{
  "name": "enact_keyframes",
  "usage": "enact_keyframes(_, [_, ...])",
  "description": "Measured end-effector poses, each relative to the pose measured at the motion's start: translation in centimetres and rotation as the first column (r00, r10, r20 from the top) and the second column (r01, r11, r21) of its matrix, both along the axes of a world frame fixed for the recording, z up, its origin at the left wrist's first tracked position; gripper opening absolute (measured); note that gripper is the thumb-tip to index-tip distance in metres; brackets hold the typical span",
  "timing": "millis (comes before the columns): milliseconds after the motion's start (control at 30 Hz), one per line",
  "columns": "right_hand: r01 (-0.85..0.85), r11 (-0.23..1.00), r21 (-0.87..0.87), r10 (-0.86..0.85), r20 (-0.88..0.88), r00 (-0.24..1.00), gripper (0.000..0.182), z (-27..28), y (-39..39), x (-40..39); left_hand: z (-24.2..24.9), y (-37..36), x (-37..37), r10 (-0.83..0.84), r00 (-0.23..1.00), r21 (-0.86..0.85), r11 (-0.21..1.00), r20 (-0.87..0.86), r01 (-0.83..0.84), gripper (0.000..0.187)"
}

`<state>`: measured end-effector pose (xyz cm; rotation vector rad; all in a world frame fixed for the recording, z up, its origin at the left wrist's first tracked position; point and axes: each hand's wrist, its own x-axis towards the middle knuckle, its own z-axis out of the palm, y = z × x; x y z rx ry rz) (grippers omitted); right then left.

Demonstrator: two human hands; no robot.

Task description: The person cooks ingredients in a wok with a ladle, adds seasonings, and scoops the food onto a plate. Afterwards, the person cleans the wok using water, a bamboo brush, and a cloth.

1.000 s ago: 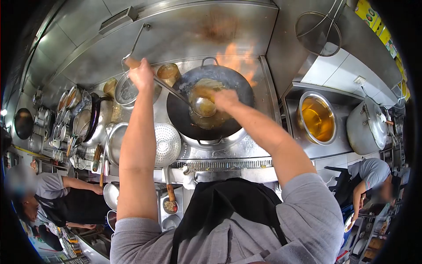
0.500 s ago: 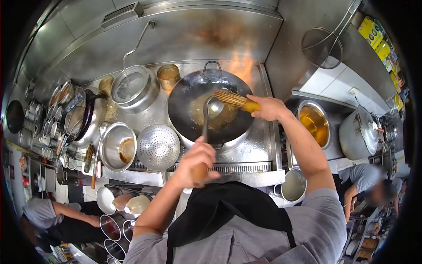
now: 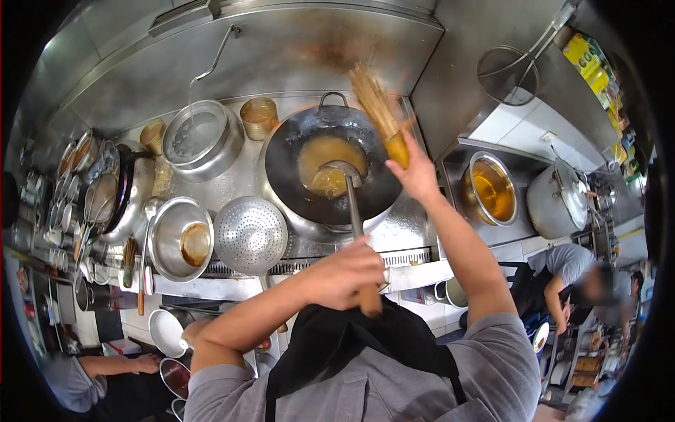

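Note:
A dark wok [image 3: 288, 169] sits on the stove with brownish liquid [image 3: 330, 155] pooled in its bottom. My left hand [image 3: 344, 274] is closed round the wooden handle of a ladle [image 3: 354, 204], whose bowl dips into the liquid. Raised over the wok's right rim, my right hand [image 3: 415, 169] grips the yellow base of a bamboo wok brush [image 3: 376, 105]. The brush's bristles point up and away from me, clear of the liquid, and are slightly blurred.
Left of the wok are a perforated strainer [image 3: 251, 235], a steel bowl [image 3: 158, 243], a water-filled pot [image 3: 200, 137] under a thin tap and a tin can [image 3: 259, 118]. On the right stand a pot of yellow oil [image 3: 494, 197] and a lidded pot [image 3: 557, 200]. Other people work at both sides.
The brush has lifted out of the wok, up and to the right. My left hand has shifted right, and the ladle's bowl now lies in the liquid. Flames behind the wok have died down.

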<state>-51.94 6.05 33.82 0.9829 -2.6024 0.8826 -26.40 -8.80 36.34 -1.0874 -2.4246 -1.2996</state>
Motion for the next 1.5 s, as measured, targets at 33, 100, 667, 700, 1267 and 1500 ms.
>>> enact_keyframes(33, [0.073,0.984,0.161,-0.093,0.117,0.989,0.080,-0.4,-0.5,0.8,-0.5,-1.1,0.3,0.138,0.988,0.202,0.972,-0.076,-0.120,0.030])
enact_keyframes(100, [0.001,0.870,0.493,-0.116,0.204,0.972,0.084,-2.7,-0.5,-0.2,-2.0,-2.8,1.1,0.310,0.947,0.457,0.857,-0.084,-0.239,0.029])
enact_keyframes(667, [-0.089,0.826,0.557,-0.247,0.500,0.830,0.084,-9.5,-3.2,1.0,-5.1,-20.4,4.5,0.499,0.797,0.939,-0.235,0.339,-0.252,0.021])
enact_keyframes(700, [-0.091,0.819,0.566,-0.254,0.501,0.827,0.084,-8.8,-3.5,1.5,-5.3,-20.2,4.6,0.518,0.751,0.904,-0.340,0.410,-0.259,0.024])
enact_keyframes(1267, [0.106,0.978,0.182,-0.174,0.419,0.891,0.091,-6.7,19.6,4.9,8.0,-2.5,0.0,0.632,0.774,0.958,0.243,-0.036,-0.154,0.025])
enact_keyframes(1500, [0.113,0.972,-0.205,-0.008,0.454,0.891,0.086,-4.8,29.6,5.8,16.6,14.5,-5.9,0.290,0.944,0.519,0.837,-0.157,-0.171,0.035])
